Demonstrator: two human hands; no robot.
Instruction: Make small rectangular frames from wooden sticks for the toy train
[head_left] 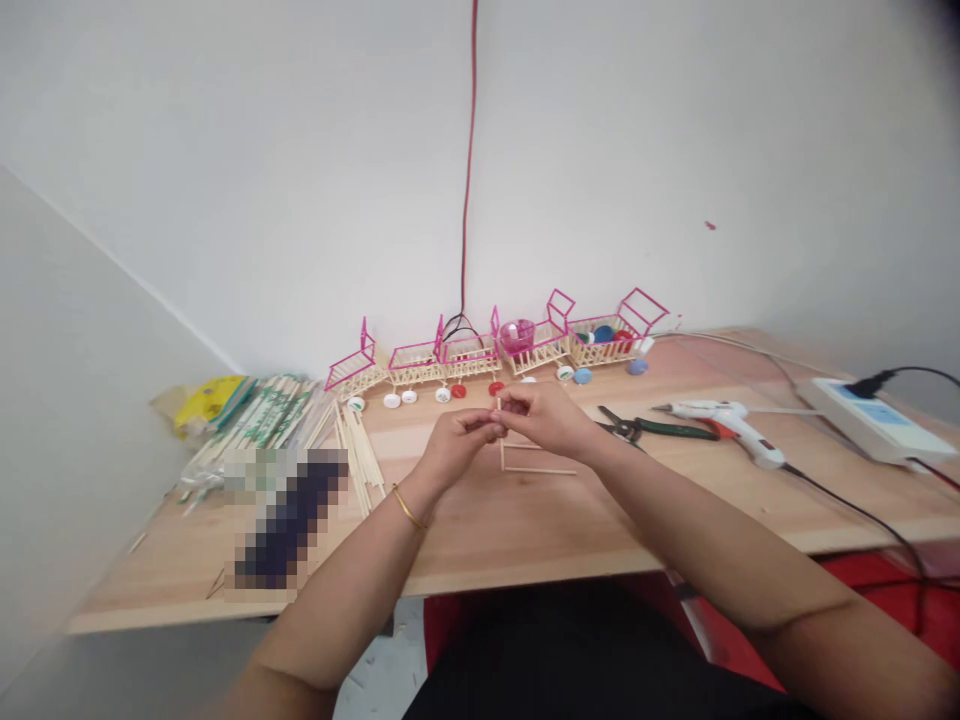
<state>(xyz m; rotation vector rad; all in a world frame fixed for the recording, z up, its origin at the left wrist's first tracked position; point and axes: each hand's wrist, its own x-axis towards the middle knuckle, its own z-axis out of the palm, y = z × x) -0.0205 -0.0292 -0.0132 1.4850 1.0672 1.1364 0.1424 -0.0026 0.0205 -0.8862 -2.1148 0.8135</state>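
Observation:
Over the middle of the table, my left hand (461, 440) and my right hand (546, 415) meet with fingers pinched together. Between them is a small frame of thin wooden sticks (540, 471), one stick end rising above the fingertips and others reaching right beneath my right hand. The fingers cover part of the frame, so how its joints sit cannot be made out. Behind my hands stands a row of little stick carts (469, 360) with pink-edged rails and bottle-cap wheels. A pink round piece (517, 336) sits in one cart, and coloured caps (604, 336) lie in the rightmost.
Loose sticks (360, 455) and bagged stick bundles (262, 420) lie at left, near a blurred-out dark object (292, 525). On the right are dark-handled pliers (667, 429), a white glue gun (731, 422) with its cord, and a white power strip (877, 420).

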